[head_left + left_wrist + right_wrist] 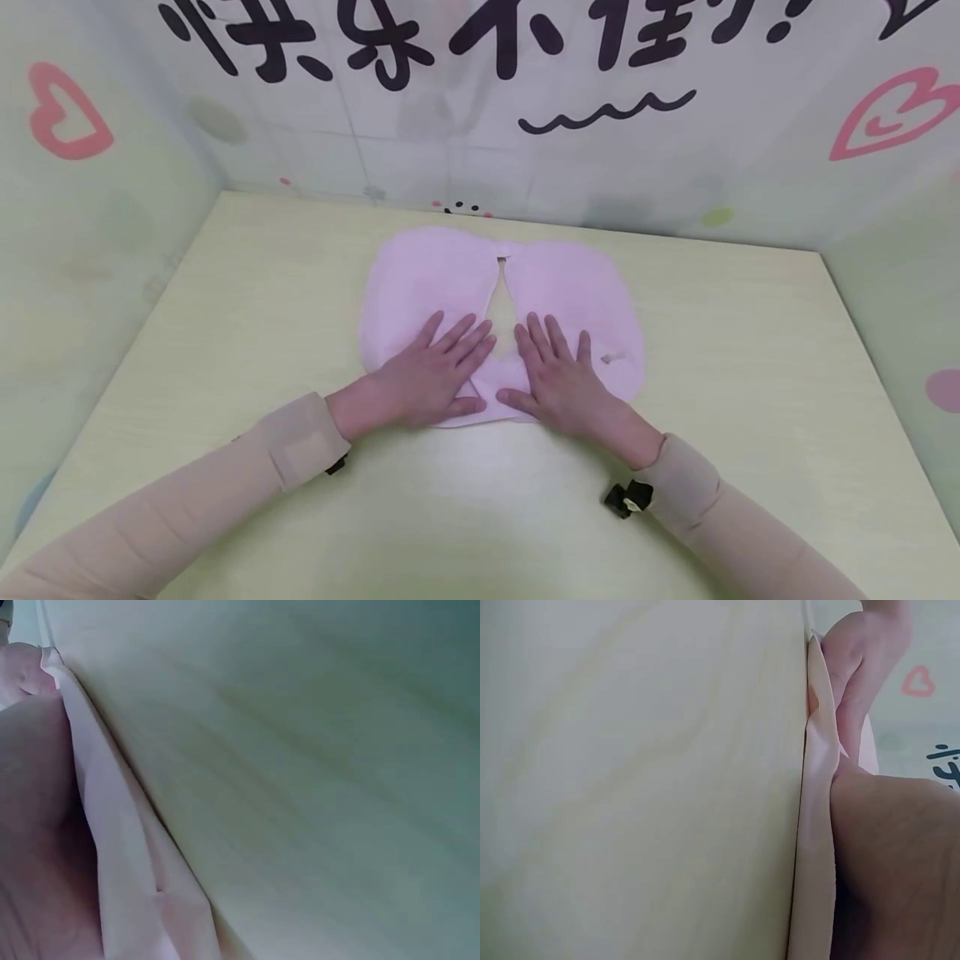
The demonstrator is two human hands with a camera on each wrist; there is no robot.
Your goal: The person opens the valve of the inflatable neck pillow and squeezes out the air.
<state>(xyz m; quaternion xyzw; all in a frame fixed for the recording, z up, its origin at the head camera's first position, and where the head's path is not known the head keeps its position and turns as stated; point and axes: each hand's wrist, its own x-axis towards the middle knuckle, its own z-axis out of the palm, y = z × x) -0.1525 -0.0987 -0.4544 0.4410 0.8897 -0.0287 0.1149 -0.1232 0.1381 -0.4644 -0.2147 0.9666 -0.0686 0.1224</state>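
A pale pink cloth piece (427,279) lies flat on the table, with two rounded lobes and a narrow pointed opening between them. A thin band joins the lobes at the far end. My left hand (431,371) rests on its near left part, fingers straight and spread. On the near right part my right hand (562,379) lies the same way, its thumb pointing toward the left thumb. The cloth's near edge (124,847) runs beside the left hand in the left wrist view. In the right wrist view, the folded edge (817,817) lies along the right hand.
The pale wooden table (720,333) extends around the cloth on all sides. Printed fabric walls (480,142) with dark lettering and pink hearts stand at the back and both sides. Both forearms reach in from the near corners, each with a small dark device at the wrist.
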